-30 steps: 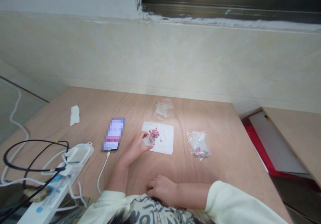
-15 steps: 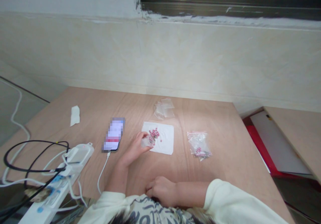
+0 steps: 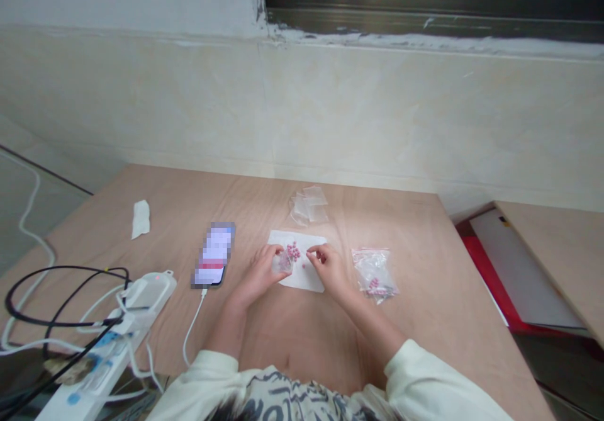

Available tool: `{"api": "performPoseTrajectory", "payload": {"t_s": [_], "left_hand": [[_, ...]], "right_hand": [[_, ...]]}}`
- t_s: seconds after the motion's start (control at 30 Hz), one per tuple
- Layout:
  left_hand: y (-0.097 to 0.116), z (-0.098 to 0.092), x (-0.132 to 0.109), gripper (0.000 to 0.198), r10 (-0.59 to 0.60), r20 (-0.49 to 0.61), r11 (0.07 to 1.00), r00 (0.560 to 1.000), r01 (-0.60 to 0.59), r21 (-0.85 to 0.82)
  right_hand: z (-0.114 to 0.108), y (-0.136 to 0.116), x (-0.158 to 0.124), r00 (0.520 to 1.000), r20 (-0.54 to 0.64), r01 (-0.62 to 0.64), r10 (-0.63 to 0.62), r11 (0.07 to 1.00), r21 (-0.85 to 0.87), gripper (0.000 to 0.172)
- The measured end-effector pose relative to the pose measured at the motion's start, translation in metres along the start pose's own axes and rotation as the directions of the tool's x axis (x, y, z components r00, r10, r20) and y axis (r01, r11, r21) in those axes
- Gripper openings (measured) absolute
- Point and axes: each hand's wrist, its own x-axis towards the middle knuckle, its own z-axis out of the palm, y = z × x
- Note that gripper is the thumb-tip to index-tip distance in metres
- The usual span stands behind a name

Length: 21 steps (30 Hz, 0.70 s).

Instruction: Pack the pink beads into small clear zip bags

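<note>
My left hand (image 3: 262, 271) is closed around a small clear plastic bag (image 3: 282, 262) at the left side of a white paper sheet (image 3: 309, 280). Pink beads (image 3: 293, 252) lie in a loose cluster on the sheet, just right of that bag. Over the sheet's right part is my right hand (image 3: 328, 267), thumb and finger brought together near the beads. Whatever may be between those fingertips is too small to make out. A single bead rests apart from the cluster, lower on the paper.
Right of the sheet lies a zip bag (image 3: 375, 273) with pink beads inside. Several empty clear bags (image 3: 309, 206) sit behind it. A charging phone (image 3: 214, 254), a white scrap (image 3: 140, 219) and a cabled power strip (image 3: 108, 352) are on the left.
My right hand has risen from the table's near edge to the right part of the paper, its fingers now pinched. The left hand stays almost in place with the small bag.
</note>
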Motion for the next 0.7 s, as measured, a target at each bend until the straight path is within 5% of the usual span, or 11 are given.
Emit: {"api": "performPoseTrajectory", "payload": {"t_s": [0.33, 0.5, 0.7], "left_hand": [[0.004, 0.008, 0.018, 0.037, -0.021, -0.023, 0.998, 0.999, 0.023, 0.061], [-0.002, 0.002, 0.016, 0.039, -0.005, -0.039, 0.996, 0.999, 0.008, 0.085], [-0.001, 0.001, 0.011, 0.039, -0.031, -0.018, 0.992, 0.999, 0.033, 0.121]], "right_hand": [[0.030, -0.017, 0.008, 0.995, 0.099, -0.006, -0.008, 0.990, 0.138, 0.012], [0.028, 0.001, -0.005, 0.999, 0.028, -0.033, 0.034, 0.999, -0.037, 0.008], [0.027, 0.008, -0.014, 0.995, 0.095, -0.021, 0.036, 0.988, -0.152, 0.011]]}}
